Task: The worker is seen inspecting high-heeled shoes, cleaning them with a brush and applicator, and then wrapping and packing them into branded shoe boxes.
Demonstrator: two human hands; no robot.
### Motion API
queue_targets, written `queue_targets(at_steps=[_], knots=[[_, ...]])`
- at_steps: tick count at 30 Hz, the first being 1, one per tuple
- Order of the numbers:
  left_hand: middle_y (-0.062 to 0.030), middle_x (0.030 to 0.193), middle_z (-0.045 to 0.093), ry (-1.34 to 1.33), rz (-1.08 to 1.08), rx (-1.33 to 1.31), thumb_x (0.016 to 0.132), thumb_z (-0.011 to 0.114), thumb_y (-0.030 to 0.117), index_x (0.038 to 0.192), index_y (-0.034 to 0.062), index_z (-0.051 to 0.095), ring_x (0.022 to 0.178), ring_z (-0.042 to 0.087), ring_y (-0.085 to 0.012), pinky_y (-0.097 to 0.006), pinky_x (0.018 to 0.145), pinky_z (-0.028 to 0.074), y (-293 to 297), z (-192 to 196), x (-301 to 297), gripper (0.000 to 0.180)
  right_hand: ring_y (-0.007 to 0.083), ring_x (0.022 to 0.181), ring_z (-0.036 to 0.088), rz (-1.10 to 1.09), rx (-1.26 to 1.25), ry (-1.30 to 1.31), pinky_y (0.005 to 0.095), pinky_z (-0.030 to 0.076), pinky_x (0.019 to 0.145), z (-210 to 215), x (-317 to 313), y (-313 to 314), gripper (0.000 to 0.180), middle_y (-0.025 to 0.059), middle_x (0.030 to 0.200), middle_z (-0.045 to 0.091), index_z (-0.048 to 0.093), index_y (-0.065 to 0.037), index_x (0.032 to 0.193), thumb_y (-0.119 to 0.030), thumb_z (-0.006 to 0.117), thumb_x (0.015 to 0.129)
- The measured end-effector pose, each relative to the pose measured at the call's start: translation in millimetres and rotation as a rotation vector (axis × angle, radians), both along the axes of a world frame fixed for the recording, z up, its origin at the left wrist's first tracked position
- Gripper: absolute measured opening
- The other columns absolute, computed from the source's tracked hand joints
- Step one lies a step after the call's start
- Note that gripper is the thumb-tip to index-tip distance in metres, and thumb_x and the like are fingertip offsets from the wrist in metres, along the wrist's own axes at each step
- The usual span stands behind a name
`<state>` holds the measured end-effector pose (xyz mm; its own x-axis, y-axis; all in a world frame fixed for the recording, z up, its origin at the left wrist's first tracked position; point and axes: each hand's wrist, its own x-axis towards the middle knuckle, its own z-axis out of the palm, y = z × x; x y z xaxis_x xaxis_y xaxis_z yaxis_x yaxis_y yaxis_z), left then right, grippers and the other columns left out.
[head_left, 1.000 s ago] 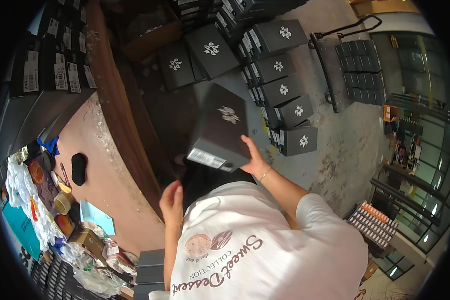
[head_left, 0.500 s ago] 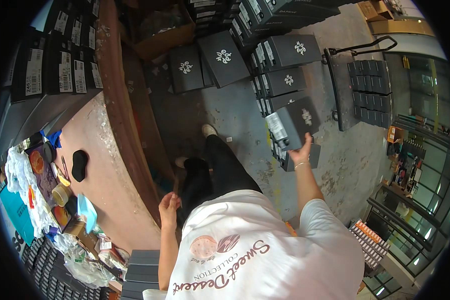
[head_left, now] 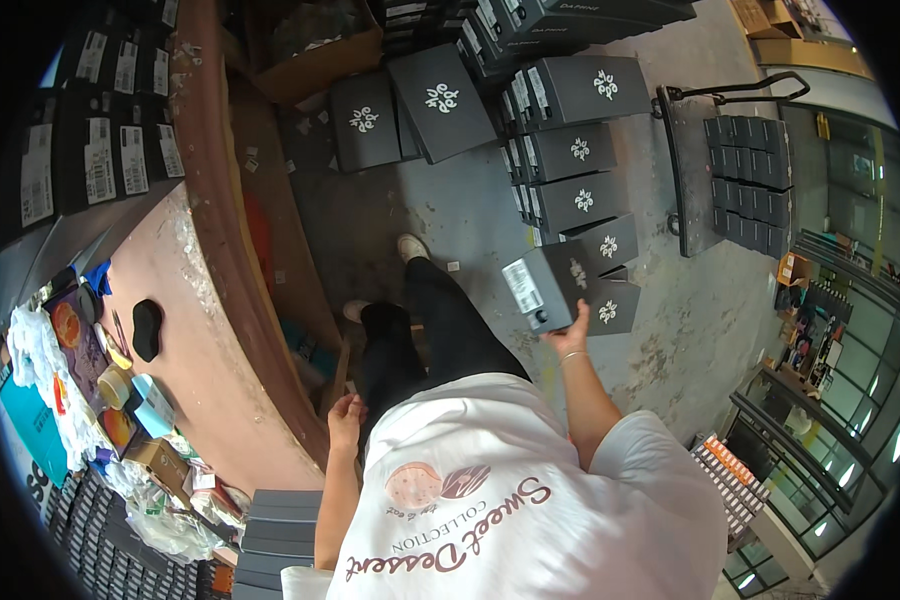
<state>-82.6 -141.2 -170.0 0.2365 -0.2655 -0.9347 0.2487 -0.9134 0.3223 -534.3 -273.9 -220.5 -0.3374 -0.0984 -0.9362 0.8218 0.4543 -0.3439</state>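
Observation:
A dark grey shoebox [head_left: 553, 284] with a white label on its end is in my right hand [head_left: 570, 333], which grips its near side. The box is held above the row of shoeboxes [head_left: 582, 200] on the floor, covering part of the nearest ones. My left hand [head_left: 347, 413] hangs beside the worktable's edge with its fingers curled together; whether anything is inside them is hidden. To its left is the worktable [head_left: 220, 370], with a black oval item [head_left: 147, 330] lying on its pinkish top.
More shoeboxes are stacked on the table [head_left: 100, 160] and at the far floor [head_left: 440, 100]. An open carton [head_left: 320, 60] stands under the table's far end. A flat trolley [head_left: 685, 180] carrying small dark boxes is at the right. Cloths and packaging [head_left: 45, 350] clutter the table's left.
My right hand has brought the shoebox left and nearer to me, uncovering more of the boxes in the row. My left hand stays curled near the table, slightly shifted.

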Motion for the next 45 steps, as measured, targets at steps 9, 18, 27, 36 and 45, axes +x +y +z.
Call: queue_targets(at_steps=[9, 18, 27, 36, 45], knots=[[-0.0060, 0.093, 0.063, 0.051, -0.075, -0.102, 0.090, 0.062, 0.025, 0.111, -0.0005, 0.058, 0.082, 0.061, -0.0143, -0.026, 0.074, 0.049, -66.8, 12.9, -14.7, 0.033, 0.0294, 0.116, 0.045, -0.041, -0.173, 0.040, 0.0517, 0.036, 0.094, -7.5, -45.1, -17.8, 0.065, 0.0086, 0.128, 0.048, 0.048, -0.016, 0.126, -0.056, 0.061, 0.076], [-0.0059, 0.094, 0.063, 0.054, -0.016, -0.081, 0.091, 0.060, 0.022, 0.110, -0.0009, 0.059, 0.082, 0.061, -0.0140, -0.026, 0.074, 0.049, -56.6, 16.9, -19.5, 0.030, 0.0325, 0.124, 0.040, 0.345, 0.086, 0.396, 0.0638, 0.030, 0.096, -50.2, -88.4, -58.5, 0.066, 0.0146, 0.142, 0.030, 0.018, -0.024, 0.142, -0.048, 0.052, 0.090], [-0.0058, 0.093, 0.064, 0.001, 0.105, -0.072, 0.089, 0.062, 0.020, 0.109, -0.0006, 0.059, 0.081, 0.061, -0.0156, -0.026, 0.072, 0.048, 19.9, -13.2, -11.3, 0.029, 0.0315, 0.112, 0.052, 0.827, 0.207, 0.131, 0.0547, 0.041, 0.087, -57.3, 27.0, -53.0, 0.060, 0.0135, 0.135, 0.040, 0.028, -0.023, 0.140, -0.046, 0.052, 0.090], [-0.0214, 0.123, 0.052, -0.230, -0.453, -0.032, 0.078, 0.071, 0.031, 0.116, -0.0002, 0.058, 0.115, 0.050, -0.0353, -0.039, 0.097, 0.040, 46.1, -24.0, -16.7, 0.051, 0.0289, 0.099, 0.057, 1.266, 0.349, 0.189, 0.0450, 0.049, 0.077, -36.2, 64.5, -57.1, 0.061, 0.0113, 0.126, 0.046, 0.036, -0.013, 0.136, -0.040, 0.059, 0.086], [-0.0244, 0.126, 0.047, -0.372, -0.435, 0.084, 0.082, 0.066, 0.034, 0.124, 0.0006, 0.050, 0.118, 0.045, -0.0390, -0.042, 0.100, 0.037, 39.6, -25.3, -36.6, 0.056, 0.0234, 0.081, 0.057, 1.271, 0.431, 0.756, 0.0383, 0.052, 0.058, -160.3, -38.3, -81.7, 0.076, 0.0172, 0.104, 0.056, 0.034, 0.001, 0.133, -0.035, 0.072, 0.078]])
